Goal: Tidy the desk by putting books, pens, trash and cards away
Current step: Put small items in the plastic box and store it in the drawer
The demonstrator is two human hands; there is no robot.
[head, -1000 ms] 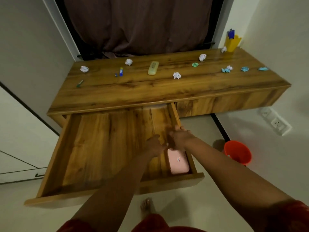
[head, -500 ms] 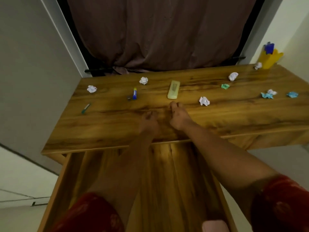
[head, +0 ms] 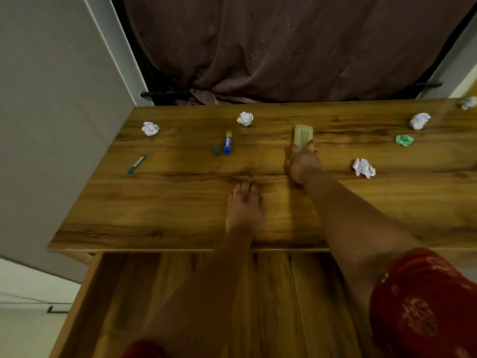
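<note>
**Card case on the table, your right hand just reaching it**

Head view: the pale yellow-green card case lies flat toward the back of the table, and your right hand covers its near end, fingers laid over it. Whether they have closed around its edges you cannot tell; the case is not lifted. Your left hand rests flat and relaxed on the bare wood, holding nothing.

Left of the case lie a blue pen with its loose cap just beside it, and a teal pen well apart near the left edge. Crumpled white paper balls and a green scrap are scattered about. The open drawer stands below the front edge.

Watch these risks:
- The case is thin and flat; a hasty pinch may slide it away toward the curtain instead of lifting it.
- Dragging it back could sweep the paper ball at your right off the table.
- Your forearms cross over the drawer; leaning in may knock it.
</note>
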